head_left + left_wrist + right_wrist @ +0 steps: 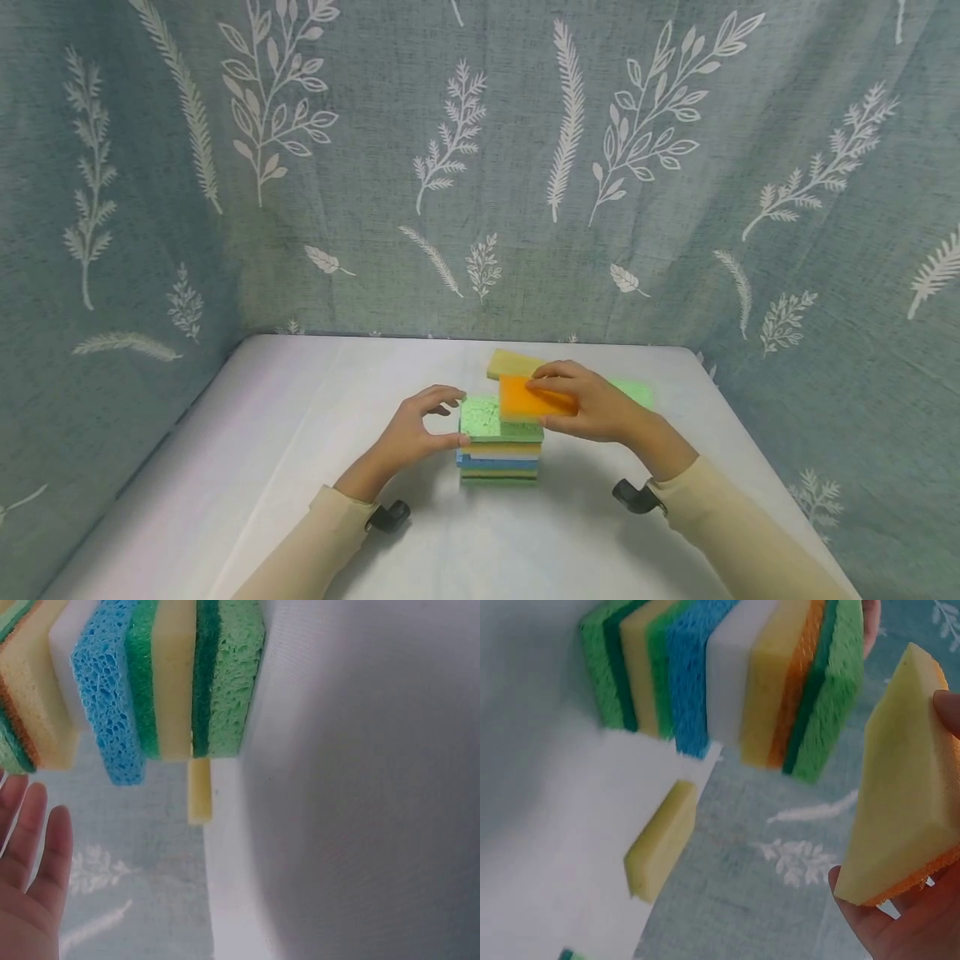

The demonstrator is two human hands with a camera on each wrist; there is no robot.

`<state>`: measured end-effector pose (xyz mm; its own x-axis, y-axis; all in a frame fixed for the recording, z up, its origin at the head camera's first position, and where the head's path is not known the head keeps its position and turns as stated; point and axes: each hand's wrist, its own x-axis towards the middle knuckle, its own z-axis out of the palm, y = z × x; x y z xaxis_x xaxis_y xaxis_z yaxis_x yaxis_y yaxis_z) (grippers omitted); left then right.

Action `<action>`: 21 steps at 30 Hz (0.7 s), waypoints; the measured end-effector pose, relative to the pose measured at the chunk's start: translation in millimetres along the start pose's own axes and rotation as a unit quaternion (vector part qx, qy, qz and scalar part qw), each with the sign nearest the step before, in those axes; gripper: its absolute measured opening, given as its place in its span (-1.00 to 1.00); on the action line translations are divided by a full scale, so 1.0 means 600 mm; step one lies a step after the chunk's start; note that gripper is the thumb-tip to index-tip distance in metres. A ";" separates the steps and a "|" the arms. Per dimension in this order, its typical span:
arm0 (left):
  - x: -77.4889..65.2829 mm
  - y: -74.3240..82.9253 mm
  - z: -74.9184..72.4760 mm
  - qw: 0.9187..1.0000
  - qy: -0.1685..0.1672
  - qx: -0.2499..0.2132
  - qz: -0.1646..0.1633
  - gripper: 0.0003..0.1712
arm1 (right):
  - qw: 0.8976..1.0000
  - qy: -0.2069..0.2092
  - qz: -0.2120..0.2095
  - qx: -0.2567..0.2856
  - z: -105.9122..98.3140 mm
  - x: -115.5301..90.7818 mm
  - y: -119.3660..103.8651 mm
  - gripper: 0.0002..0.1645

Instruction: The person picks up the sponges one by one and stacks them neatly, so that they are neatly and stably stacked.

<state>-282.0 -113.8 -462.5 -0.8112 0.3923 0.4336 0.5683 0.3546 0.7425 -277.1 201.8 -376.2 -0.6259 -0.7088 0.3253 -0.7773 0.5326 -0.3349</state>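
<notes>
There's a leafy curtain (375,275) hanging round a white counter (285,417), and near the middle sits a sponge stack (501,454), laid flat, probably because broad faces pile best; the blue layer (109,697) pokes out. The left hand (416,423) has its grip wide beside the stack's upper left, likely guarding against wobble. The right hand (592,406) has its grip on an orange-topped yellow sponge (525,398) just above the stack, seemingly leaving the underside free. Another yellow sponge (512,363) and a green sponge (637,392) lie beyond.
</notes>
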 end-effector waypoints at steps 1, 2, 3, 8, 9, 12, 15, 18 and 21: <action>0.000 0.000 0.000 1.000 0.000 -0.002 0.000 -0.30 | 1.000 -0.001 -0.004 -0.003 0.004 0.004 -0.003 -0.45; 0.000 0.001 0.000 1.000 0.000 -0.005 -0.001 -0.31 | 1.000 -0.003 -0.008 -0.005 0.007 0.007 -0.005 -0.45; 0.000 0.001 0.000 1.000 0.000 -0.007 -0.001 -0.31 | 1.000 -0.005 -0.011 -0.006 0.010 0.010 -0.008 -0.44; -0.001 0.003 -0.001 1.000 -0.004 -0.013 -0.011 -0.29 | 1.000 -0.010 -0.019 -0.013 0.022 0.022 -0.015 -0.44; -0.001 0.003 0.000 1.000 -0.005 -0.015 -0.012 -0.28 | 1.000 -0.010 -0.018 -0.014 0.024 0.024 -0.016 -0.43; -0.002 0.003 0.000 1.000 -0.008 -0.016 -0.016 -0.26 | 1.000 -0.014 -0.012 -0.015 0.028 0.028 -0.016 -0.42; -0.003 0.003 0.001 1.000 -0.010 -0.014 -0.022 -0.27 | 1.000 -0.018 -0.009 -0.016 0.032 0.033 -0.017 -0.40; -0.004 0.005 0.001 1.000 -0.009 -0.006 -0.024 -0.29 | 1.000 -0.022 -0.014 -0.018 0.036 0.040 -0.018 -0.37; -0.002 0.007 0.000 1.000 -0.006 -0.002 -0.021 -0.28 | 0.999 -0.020 -0.023 -0.019 0.039 0.047 -0.021 -0.37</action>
<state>-278.5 -112.6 -460.1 -0.8329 0.3878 0.3947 0.5326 0.3685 0.7619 -283.4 164.4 -383.8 -0.5866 -0.7504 0.3047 -0.8078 0.5149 -0.2870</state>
